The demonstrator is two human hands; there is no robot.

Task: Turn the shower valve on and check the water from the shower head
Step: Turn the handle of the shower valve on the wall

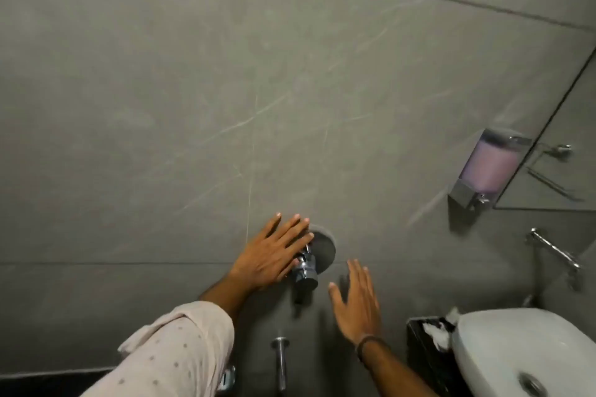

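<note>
The chrome shower valve [305,269] juts from a round wall plate [324,250] low on the grey tiled wall. My left hand [272,253] lies flat with fingers spread, its fingertips resting over the valve's upper left side and the plate's rim. My right hand [356,300] hovers open just right of and below the valve, touching nothing. A chrome spout [280,361] sticks out of the wall below the valve. No shower head is in view. A thin pale streak runs down the wall above my left hand; I cannot tell whether it is water.
A white basin [516,351] sits at the lower right, with a dark tissue box [425,354] beside it. A soap dispenser [487,167] with pink liquid hangs on the wall, next to a mirror [561,151]. A chrome tap [556,251] projects above the basin.
</note>
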